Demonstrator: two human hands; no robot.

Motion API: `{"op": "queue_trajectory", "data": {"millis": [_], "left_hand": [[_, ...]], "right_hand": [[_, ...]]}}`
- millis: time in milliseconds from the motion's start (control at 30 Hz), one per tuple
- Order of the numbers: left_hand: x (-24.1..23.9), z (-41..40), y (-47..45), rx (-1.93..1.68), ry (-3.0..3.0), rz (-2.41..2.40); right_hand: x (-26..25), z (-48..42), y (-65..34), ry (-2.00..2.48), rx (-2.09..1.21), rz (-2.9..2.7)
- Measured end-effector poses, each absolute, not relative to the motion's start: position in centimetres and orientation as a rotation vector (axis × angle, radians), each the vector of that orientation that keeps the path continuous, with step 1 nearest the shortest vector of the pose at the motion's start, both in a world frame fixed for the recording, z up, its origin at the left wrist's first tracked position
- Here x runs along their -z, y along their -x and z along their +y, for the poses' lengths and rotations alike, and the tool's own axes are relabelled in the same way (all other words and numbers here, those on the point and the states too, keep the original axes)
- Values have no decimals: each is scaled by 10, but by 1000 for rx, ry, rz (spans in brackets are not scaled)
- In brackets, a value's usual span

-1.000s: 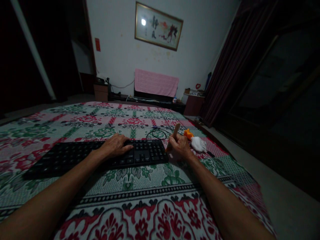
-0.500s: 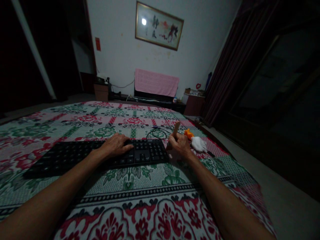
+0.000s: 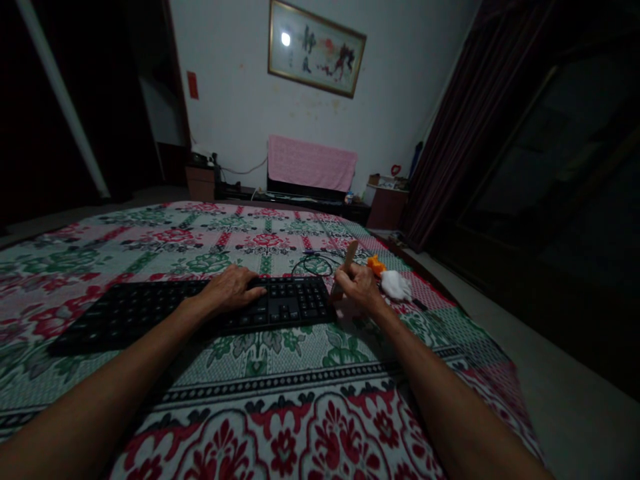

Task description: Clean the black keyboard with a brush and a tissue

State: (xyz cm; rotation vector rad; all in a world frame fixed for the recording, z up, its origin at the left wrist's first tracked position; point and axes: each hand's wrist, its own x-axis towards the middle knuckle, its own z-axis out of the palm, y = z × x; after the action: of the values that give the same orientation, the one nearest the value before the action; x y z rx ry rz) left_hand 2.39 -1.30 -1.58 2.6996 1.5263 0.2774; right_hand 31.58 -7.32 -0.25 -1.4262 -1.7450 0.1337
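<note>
Across the floral bedspread (image 3: 260,373), a black keyboard (image 3: 297,303) is lying. The left hand (image 3: 230,288) is resting loosely open on it, apparently steadying it. The right hand (image 3: 361,287) is pinching a slim brown stick (image 3: 351,252), seemingly working the keyboard's right edge; whether its tip is touching, I'm not telling for sure. The next move is probably calling for light, controlled pressure. Beyond, a black cable (image 3: 299,265) is looping; rightward, a white bundle (image 3: 397,286) is sitting.
</note>
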Motion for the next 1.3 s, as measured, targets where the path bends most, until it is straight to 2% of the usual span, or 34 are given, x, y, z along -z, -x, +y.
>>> {"op": "queue_trajectory", "data": {"millis": [100,233,767,967,1133,1300], "left_hand": [[14,-14,-24,-269,-2666,1521],[14,-14,-25,-261,-2661,1517],[10,-17,-26,-224,-2728,1525],[10,-17,-26,-202,-2742,1537],[10,-17,-26,-259,-2681,1534],[13,-16,-25,-280,-2684,1551]], "right_hand": [[4,-81,-311,1366,-204,-1818],[7,-94,-312,1369,-117,-1895],[11,-92,-321,1461,-91,-1775],[13,-83,-326,1377,-264,-1425],[13,-66,-314,1282,-480,-1417],[12,-46,-299,1236,-560,-1436]]}}
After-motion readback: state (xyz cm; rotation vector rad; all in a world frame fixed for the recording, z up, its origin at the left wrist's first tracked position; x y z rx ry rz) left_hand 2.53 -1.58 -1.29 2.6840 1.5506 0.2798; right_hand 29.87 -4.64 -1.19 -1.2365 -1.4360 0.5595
